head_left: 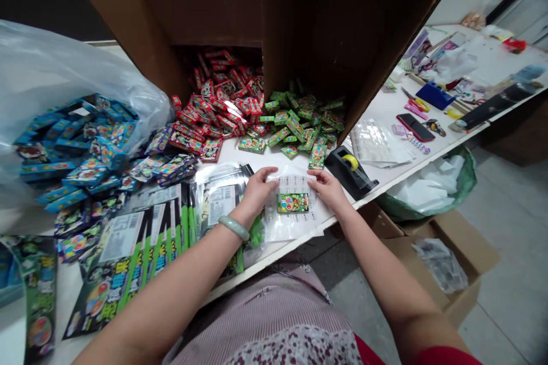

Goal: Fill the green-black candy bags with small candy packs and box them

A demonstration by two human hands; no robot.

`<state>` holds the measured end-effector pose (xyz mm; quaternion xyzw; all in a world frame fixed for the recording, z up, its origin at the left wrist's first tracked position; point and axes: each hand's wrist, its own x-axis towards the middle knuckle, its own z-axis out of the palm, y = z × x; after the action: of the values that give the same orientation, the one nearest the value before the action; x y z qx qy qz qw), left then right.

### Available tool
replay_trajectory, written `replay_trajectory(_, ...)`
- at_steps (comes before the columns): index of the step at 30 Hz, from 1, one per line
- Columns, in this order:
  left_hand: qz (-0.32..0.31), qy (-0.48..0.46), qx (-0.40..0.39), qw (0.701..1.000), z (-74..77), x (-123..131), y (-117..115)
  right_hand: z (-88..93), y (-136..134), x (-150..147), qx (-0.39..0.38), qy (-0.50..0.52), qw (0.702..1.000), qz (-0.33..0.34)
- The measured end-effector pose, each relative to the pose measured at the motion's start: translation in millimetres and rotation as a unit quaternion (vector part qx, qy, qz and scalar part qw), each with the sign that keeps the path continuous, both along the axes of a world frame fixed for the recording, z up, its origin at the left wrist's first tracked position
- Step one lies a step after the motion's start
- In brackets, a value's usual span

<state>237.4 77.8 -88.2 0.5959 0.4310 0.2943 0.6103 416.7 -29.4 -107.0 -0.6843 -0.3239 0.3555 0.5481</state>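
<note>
A white sheet of round clear stickers (285,229) lies at the table's front edge, with a small green candy box (293,203) flat on top of it. My left hand (260,189) pinches the sheet near its upper left corner; a pale green bangle (233,227) is on that wrist. At the upper right corner, my right hand (327,187) has its thumb and forefinger closed on the sheet. Just beyond my hands, more green boxes (299,122) spill from a cardboard carton (342,23).
Red boxes (226,102) heap at the back, and blue boxes (85,148) fill a clear plastic bag (85,68) on the left. Printed green-black pouches (128,251) overlap at front left. A black tape dispenser (349,174) stands right of my hand, near scissors (417,101) and a phone (415,127).
</note>
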Motion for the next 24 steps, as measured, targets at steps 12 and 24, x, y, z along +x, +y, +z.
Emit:
replay_trajectory(12,-0.059,0.077,0.113,0.989,18.8,-10,-4,8.7,-12,8,-0.004,-0.037,0.999,0.021)
replay_trajectory(24,-0.101,0.114,0.049,0.987,20.2,-5,2,7.9,-8,4,-0.017,0.001,0.999,0.030)
